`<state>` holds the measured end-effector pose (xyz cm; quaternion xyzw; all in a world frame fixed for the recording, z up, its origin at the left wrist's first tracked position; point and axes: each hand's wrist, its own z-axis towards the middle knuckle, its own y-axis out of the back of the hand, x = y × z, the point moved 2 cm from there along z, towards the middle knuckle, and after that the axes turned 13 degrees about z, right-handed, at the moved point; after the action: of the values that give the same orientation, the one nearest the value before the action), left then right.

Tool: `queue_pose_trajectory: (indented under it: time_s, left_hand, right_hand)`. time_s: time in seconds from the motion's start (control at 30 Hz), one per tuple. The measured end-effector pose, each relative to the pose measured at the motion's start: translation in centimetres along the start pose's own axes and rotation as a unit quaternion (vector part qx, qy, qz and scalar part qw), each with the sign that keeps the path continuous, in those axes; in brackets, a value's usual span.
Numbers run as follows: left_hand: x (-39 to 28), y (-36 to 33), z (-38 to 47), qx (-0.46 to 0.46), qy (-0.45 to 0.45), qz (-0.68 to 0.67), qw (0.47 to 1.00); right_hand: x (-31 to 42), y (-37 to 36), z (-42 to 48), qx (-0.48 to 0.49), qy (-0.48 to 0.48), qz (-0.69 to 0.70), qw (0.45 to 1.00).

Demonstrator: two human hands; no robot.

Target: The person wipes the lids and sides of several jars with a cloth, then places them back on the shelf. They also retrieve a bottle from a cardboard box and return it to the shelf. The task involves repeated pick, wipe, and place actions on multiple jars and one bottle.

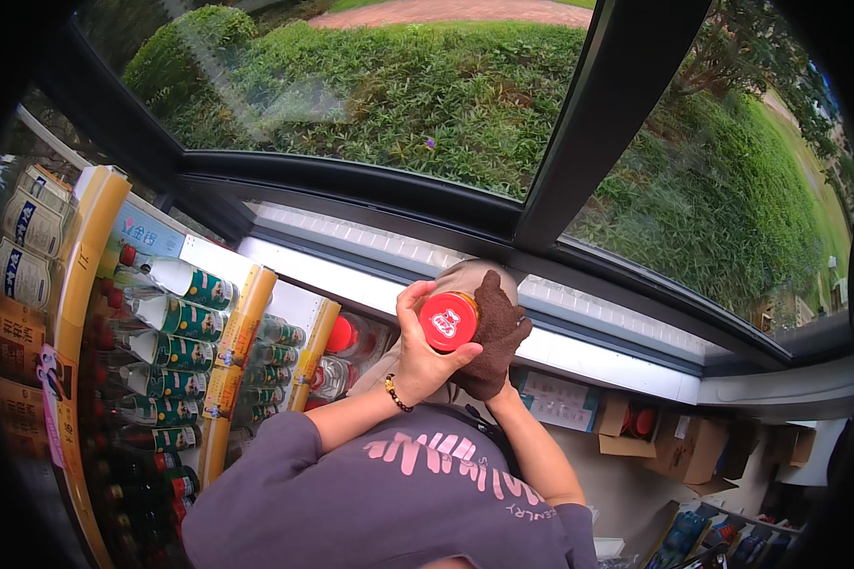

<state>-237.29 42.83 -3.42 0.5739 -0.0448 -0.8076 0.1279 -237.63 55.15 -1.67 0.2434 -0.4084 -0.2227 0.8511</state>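
My left hand [430, 359] grips a jar with a red lid [447, 321], the thumb along the near side and the fingers around the far left. The lid faces up toward me and bears a white printed emblem. A brown fuzzy cloth [494, 341] covers most of my right hand [497, 395] and presses against the jar's right side. Only my right wrist and the heel of the hand show bare below it. Whether the cloth is a towel or a mitt is unclear. The jar's body is mostly hidden under the lid and behind the cloth.
To the left, shelves with yellow front strips [236, 355] hold rows of green-labelled bottles [185, 284]. A white ledge [612, 370] runs below the black window frame [356, 181]. Opened cardboard boxes [687, 444] and a rack of packaged goods [697, 533] stand at right.
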Motion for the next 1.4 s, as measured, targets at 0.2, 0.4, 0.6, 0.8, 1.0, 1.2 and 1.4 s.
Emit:
queue_pose_trajectory:
  time_s: [0.2,0.4,0.6,0.8,1.0,1.2,1.4]
  left_hand:
    - [0.4,-0.1,0.5,0.04,-0.045,0.078,0.995]
    - [0.0,1.6,3.7,0.191,-0.14,0.103,0.966]
    - [-1.1,1.8,6.4,0.363,-0.199,0.149,0.898]
    - [-1.1,1.3,7.4,0.443,0.008,-0.084,0.893]
    - [-0.7,1.1,7.0,0.433,0.005,-0.124,0.893]
    - [-0.4,0.9,6.2,0.368,-0.057,-0.062,0.926]
    - [0.0,0.6,5.8,0.346,-0.066,-0.048,0.935]
  right_hand:
    - [-0.8,1.7,-0.7,0.124,-0.205,0.055,0.969]
    - [-2.8,2.3,-3.4,-0.042,-0.201,0.422,0.883]
    - [-2.4,3.6,-3.8,-0.005,-0.179,0.265,0.948]
    - [-1.7,3.7,-3.5,-0.046,-0.075,0.2,0.976]
    - [-1.9,2.7,-4.3,-0.067,-0.24,0.356,0.901]
    - [-1.6,2.4,-4.4,-0.086,-0.256,0.381,0.884]
    - [-1.3,2.3,-4.6,-0.093,-0.239,0.332,0.907]
